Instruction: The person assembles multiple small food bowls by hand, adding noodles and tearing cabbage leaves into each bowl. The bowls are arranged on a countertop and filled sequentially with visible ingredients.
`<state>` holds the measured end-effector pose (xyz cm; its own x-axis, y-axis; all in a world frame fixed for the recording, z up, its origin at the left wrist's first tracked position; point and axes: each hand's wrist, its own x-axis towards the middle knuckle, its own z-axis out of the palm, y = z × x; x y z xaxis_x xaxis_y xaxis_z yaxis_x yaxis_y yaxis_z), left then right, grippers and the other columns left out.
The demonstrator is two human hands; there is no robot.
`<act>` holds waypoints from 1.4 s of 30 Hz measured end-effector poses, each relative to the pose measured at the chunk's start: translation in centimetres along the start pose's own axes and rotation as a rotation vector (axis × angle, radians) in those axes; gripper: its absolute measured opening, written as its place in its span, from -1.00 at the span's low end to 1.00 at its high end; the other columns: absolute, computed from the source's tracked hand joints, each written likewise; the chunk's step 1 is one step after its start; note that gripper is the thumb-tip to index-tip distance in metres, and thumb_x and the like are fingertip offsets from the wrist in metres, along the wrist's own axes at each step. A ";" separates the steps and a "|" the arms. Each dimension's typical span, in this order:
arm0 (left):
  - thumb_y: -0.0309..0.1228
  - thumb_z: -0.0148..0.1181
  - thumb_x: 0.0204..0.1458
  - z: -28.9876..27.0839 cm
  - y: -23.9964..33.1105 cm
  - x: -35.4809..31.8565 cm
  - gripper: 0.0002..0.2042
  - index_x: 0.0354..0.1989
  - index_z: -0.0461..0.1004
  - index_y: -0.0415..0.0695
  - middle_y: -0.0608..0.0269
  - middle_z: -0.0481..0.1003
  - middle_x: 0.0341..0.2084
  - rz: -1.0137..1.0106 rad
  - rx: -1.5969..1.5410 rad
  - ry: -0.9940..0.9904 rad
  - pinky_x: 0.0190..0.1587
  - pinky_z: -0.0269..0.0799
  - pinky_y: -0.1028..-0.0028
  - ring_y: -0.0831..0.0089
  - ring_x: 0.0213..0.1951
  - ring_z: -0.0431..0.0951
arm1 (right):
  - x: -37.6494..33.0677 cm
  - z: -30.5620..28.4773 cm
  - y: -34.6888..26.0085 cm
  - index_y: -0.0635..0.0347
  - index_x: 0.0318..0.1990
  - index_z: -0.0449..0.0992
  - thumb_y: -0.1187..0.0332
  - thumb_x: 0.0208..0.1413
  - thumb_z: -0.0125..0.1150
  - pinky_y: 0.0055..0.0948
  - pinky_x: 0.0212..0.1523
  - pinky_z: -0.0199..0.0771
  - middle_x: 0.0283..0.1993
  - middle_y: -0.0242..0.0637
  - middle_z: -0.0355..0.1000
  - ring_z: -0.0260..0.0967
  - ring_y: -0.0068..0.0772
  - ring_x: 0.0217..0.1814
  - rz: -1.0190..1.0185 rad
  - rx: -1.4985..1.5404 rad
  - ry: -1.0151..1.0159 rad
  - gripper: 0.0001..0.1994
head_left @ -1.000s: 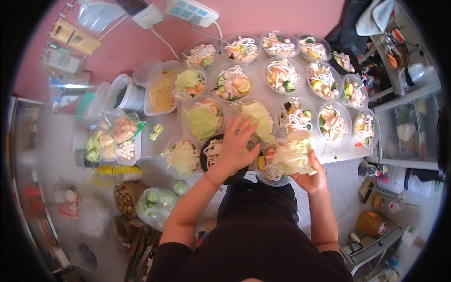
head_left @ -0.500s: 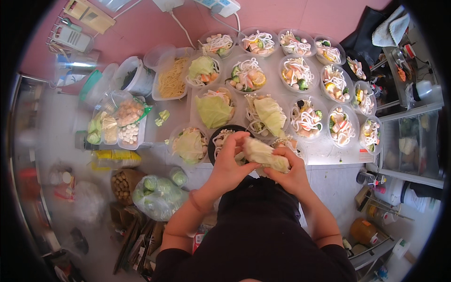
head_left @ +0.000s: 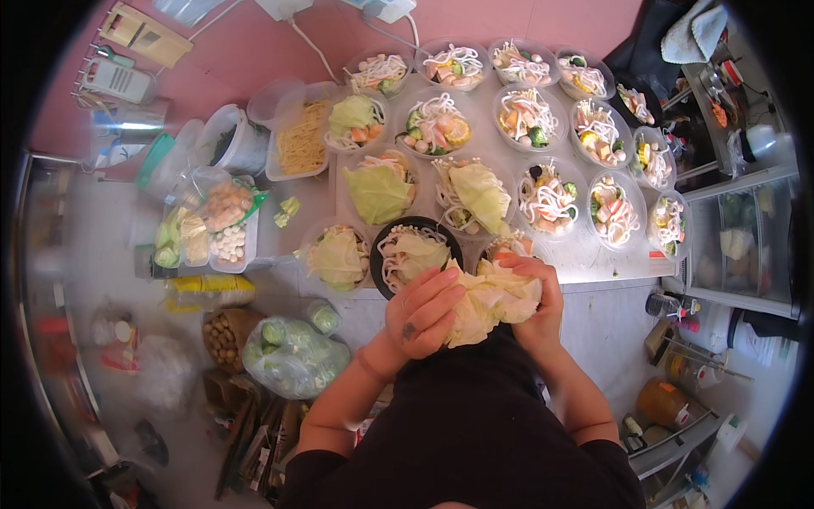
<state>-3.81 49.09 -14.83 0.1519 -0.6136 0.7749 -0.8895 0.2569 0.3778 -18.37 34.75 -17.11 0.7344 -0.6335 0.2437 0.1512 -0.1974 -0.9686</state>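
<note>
In front of my body, at the table's near edge, I hold a pale, crinkled piece of cabbage (head_left: 492,304). My left hand (head_left: 421,312) closes on its left side with the back of the hand up. My right hand (head_left: 540,310) grips its right side, fingers curled over the top. Just beyond my left hand stands a black bowl (head_left: 458,247) of white noodles with a cabbage leaf (head_left: 421,252) on top. Behind the held cabbage, a clear bowl with noodles and pink pieces (head_left: 509,244) is partly hidden. Cabbage leaves also top several neighbouring bowls, including one (head_left: 337,257) to the left.
Rows of clear bowls (head_left: 551,197) with noodles, mushrooms and broccoli fill the table. At left are a tub of yellow noodles (head_left: 301,144), a tray of white balls (head_left: 229,243) and a loose green scrap (head_left: 287,211). A plastic bag of cabbages (head_left: 292,356) lies lower left.
The cabbage piece has come down toward my body and now shows broader and more spread. My left hand has turned its back up and lowered, uncovering the black bowl and its leaf.
</note>
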 end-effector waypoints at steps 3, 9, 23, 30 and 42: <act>-0.61 0.34 -0.18 0.6 0.1 0.5 -0.63 -0.16 0.39 -0.20 -0.01 0.48 -0.06 -0.115 -0.113 -0.043 -0.13 0.56 0.25 0.05 -0.10 0.57 | -0.4 -0.3 -0.6 0.17 -0.09 0.29 0.67 -0.16 0.37 -0.31 0.14 0.38 0.02 -0.13 0.40 0.36 -0.27 0.13 0.067 -0.023 -0.004 -0.53; -0.58 0.45 -0.20 0.4 -0.9 0.4 -0.40 0.09 0.36 -0.25 0.16 0.48 -0.05 -1.076 -0.829 -0.071 0.00 0.45 0.40 0.34 -0.05 0.53 | 0.7 -2.3 -2.4 0.15 -0.05 0.32 0.61 -0.09 0.31 -0.32 0.13 0.38 0.01 -0.18 0.43 0.35 -0.33 0.13 0.450 0.533 -0.121 -0.57; -0.67 0.24 -0.03 2.2 -1.3 1.1 -0.39 0.24 0.16 -0.24 0.15 0.40 0.08 -1.306 -1.393 0.387 0.16 0.39 0.32 0.32 0.12 0.44 | -2.4 -13.3 5.7 0.04 0.26 0.16 0.42 0.28 0.01 -0.50 -0.23 0.53 0.06 -0.28 0.39 0.43 -0.45 -0.03 0.625 0.569 0.470 -0.58; -0.58 0.32 -0.04 2.6 -1.3 0.7 -0.35 0.25 0.16 -0.27 0.14 0.37 0.12 -1.259 -1.313 0.248 0.22 0.33 0.30 0.29 0.15 0.41 | -1.4 -11.9 3.7 0.18 0.29 0.16 0.66 0.14 0.04 -0.38 0.15 0.38 0.11 -0.22 0.36 0.36 -0.40 0.12 0.434 0.444 0.429 -0.46; -0.44 0.04 0.16 5.4 -4.3 1.0 -0.71 0.04 0.37 -0.22 0.06 0.50 -0.05 -1.379 -1.300 -0.107 -0.05 0.51 0.40 0.30 -0.09 0.56 | 3.0 -6.4 1.4 0.27 0.04 0.41 0.66 0.01 0.25 -0.43 0.04 0.41 0.04 -0.23 0.44 0.40 -0.41 0.05 0.074 -0.059 0.291 -0.60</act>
<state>-2.18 43.35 -18.45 0.3053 -0.8774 -0.3701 0.6511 -0.0913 0.7535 -20.19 27.75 -17.43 0.5204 -0.8337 0.1849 0.0598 -0.1804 -0.9818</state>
